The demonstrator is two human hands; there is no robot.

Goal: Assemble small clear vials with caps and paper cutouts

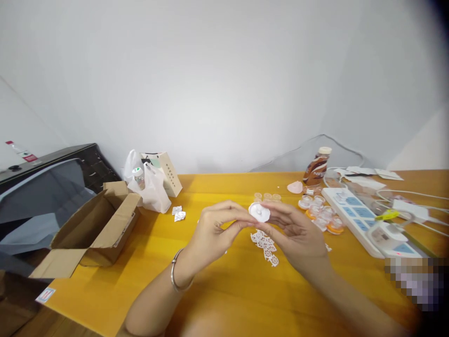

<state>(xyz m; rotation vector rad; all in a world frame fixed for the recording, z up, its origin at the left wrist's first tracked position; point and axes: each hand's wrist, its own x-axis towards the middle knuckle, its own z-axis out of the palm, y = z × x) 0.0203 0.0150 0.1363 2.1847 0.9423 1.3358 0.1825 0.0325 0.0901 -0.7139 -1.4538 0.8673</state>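
Both hands up over the middle of the yellow table (224, 290), meeting at one small white round disc (259, 213). Left hand (213, 231): fingers curled in, thumb and forefinger tips pinched on the disc's left edge. Right hand (298, 231): fingers looser, half open, tips closed on the disc's right and underside. Disc sits between the two hands, lifted clear of the table, small nub on its face. Silver bangle (177, 276) on the left wrist.

Directly under the hands: a white lace-like cutout strip (266, 245) lying flat on the table. Just behind, a row of small clear cups (267, 196). To the right, a cluster of clear and orange caps (321, 213), near a white power strip (354, 213) with cables. Brown drink bottle (316, 167) upright at the back by the wall. Left side: open cardboard box (94, 229), white plastic bag (149, 187) with a small bottle in it, two crumpled foil bits (178, 213). Nothing between the hands and the camera.
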